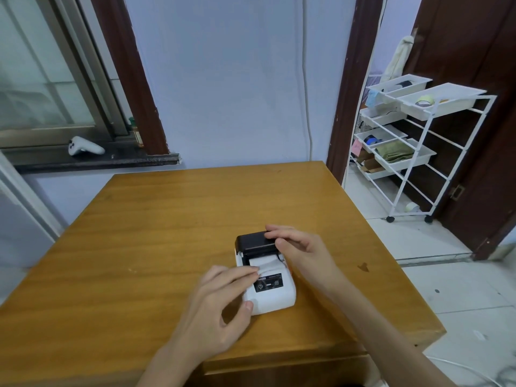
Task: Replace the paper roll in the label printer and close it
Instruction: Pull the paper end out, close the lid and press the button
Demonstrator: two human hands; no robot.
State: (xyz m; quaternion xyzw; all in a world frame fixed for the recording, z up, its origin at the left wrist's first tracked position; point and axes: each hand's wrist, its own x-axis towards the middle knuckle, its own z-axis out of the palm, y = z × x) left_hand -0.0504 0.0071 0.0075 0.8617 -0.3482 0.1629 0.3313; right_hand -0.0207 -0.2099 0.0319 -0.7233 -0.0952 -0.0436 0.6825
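A small white label printer (275,298) sits on the wooden table (156,236), near its front right part. Its black lid (252,243) stands open at the far end. White paper (265,263) shows in the bay below the lid, its end lying over the front lip. My left hand (217,305) rests against the printer's left side, fingertips pressing on the paper end and thumb at the near corner. My right hand (298,250) reaches over from the right, its fingers laid on the lid's right top edge.
A white game controller (85,146) lies on the dark window sill at the back left. A white wire cart (413,152) with trays stands on the tiled floor to the right, beside a dark door. A dark mark (363,266) is on the table right of the printer.
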